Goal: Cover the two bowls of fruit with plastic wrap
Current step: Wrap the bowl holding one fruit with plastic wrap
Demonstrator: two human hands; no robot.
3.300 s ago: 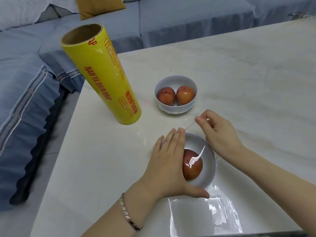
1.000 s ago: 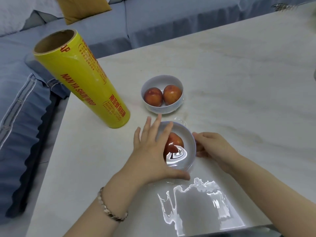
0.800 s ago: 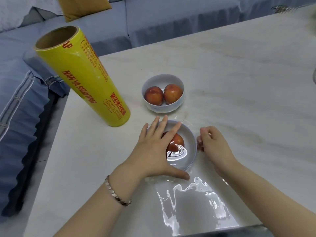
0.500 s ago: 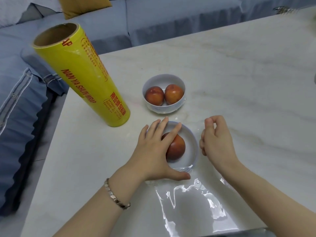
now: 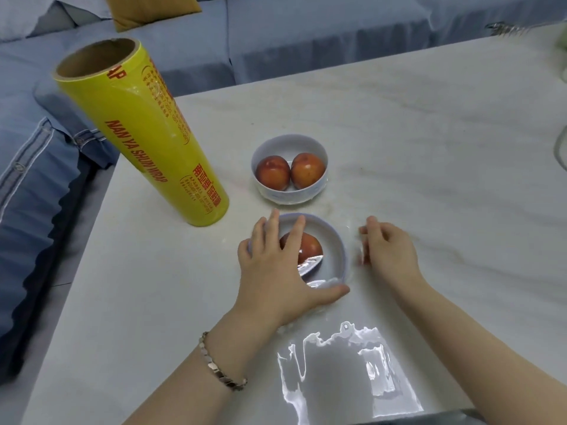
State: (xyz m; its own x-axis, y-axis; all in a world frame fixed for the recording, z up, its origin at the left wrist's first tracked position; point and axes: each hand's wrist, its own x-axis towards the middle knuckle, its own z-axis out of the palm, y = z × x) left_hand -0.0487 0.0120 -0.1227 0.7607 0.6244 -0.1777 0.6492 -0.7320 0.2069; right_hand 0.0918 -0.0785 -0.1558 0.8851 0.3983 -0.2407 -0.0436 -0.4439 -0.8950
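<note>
On the pale surface (image 5: 429, 133) a yellow wrap roll (image 5: 144, 133) stands beside the far bowl (image 5: 288, 193). The near bowl (image 5: 337, 250) sits under plastic wrap (image 5: 310, 263) and the left hand (image 5: 273, 271), fingers (image 5: 295, 233) spread flat. The right hand (image 5: 391, 256) curls alongside, grip unclear.

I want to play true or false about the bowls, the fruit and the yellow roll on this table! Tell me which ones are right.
1. The far bowl holds two red fruits. True.
2. The yellow plastic wrap roll lies on its side. False: it stands on end on the table.
3. The left hand rests on the near bowl. True.
4. The near bowl holds three fruits. False: one red fruit shows in it.
5. The right hand grips the roll. False: it is beside the near bowl.
</note>
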